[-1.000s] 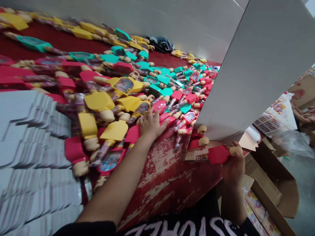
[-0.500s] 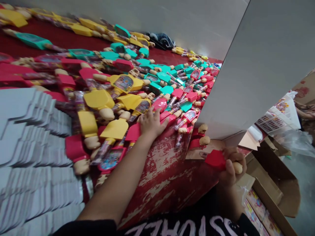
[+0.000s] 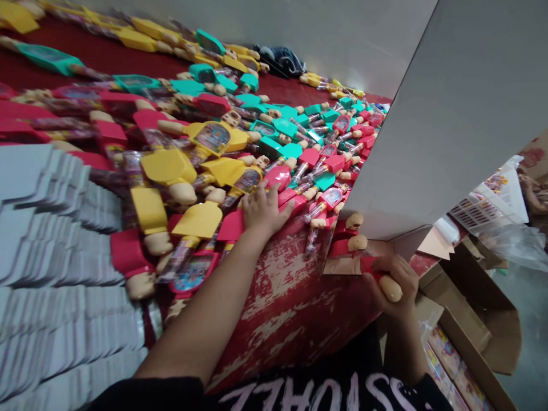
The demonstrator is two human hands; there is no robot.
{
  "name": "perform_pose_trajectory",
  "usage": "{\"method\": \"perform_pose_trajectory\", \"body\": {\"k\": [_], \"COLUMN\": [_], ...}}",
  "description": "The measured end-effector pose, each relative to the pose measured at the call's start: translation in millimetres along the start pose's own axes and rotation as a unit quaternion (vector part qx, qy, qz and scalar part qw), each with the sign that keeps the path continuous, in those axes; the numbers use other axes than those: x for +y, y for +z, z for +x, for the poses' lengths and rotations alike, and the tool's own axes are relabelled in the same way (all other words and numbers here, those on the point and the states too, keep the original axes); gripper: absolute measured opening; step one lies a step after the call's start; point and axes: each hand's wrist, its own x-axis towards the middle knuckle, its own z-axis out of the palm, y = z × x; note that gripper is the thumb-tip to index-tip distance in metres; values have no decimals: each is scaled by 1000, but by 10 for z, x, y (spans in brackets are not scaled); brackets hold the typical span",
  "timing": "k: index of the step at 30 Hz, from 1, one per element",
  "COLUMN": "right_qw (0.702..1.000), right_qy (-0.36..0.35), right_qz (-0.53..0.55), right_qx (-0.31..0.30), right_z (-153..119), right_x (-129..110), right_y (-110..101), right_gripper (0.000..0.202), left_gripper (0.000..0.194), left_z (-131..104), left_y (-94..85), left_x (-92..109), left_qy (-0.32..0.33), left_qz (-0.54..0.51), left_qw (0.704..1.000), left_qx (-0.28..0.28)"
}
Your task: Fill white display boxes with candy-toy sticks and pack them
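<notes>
Near the worktop's (image 3: 280, 282) right edge, we see the red toy (image 3: 390, 288) partly hidden by the right grip (image 3: 398, 277); the picture's left side cuts off the pale card stacks (image 3: 55, 245).

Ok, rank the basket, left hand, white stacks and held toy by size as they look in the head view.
1. White stacks
2. Basket
3. Left hand
4. Held toy, counting only what the right hand leaves showing
</notes>
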Motion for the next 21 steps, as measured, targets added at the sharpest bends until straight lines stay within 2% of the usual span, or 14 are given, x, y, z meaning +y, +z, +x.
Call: {"method": "perform_pose_trajectory", "body": {"k": [1, 3, 5, 7, 9, 12, 15, 17, 21], "right_qw": [1000, 999, 988, 964, 947, 957, 967, 958, 940], "right_qy": [-9, -24, -24, -23, -48, -59, -1, 13, -66], "right_qz": [-10, 9, 58, 92, 104, 103, 116, 146, 163], "right_qx": [-15, 26, 138, 248, 301, 266, 228, 247, 292], "right_z": [24, 46, 42, 25, 1, -62, -138, -158, -121], "right_x": [-22, -63, -102, -134, -160, -201, -254, -271, -210], "right_y": [-17, 1, 71, 153, 208, 206, 183, 228, 465], "right_gripper": [13, 15, 17, 18, 18, 18, 19, 19, 18], "left_gripper": [62, 62, 62, 62, 62, 62, 62, 63, 63], "left_z": [-1, 0, 4, 7, 7, 3, 2, 4, 3], "left_y": [-2, -4, -4, -2, 0, -1, -3, -4, -7], "left_x": [0, -4, -10, -17, -22, -24, -23, -21, -17], "left_qy": [-1, 0, 1, 1, 3, 1, -1, -2, -4], "left_qz": [1, 2, 0, -2, -4, -4, -2, -2, -2], "left_qw": [1000, 1000, 1000, 1000, 1000, 1000, 1000, 1000, 1000], "left_qx": [0, 0, 0, 0, 1, -1, -3, -3, -2]}}
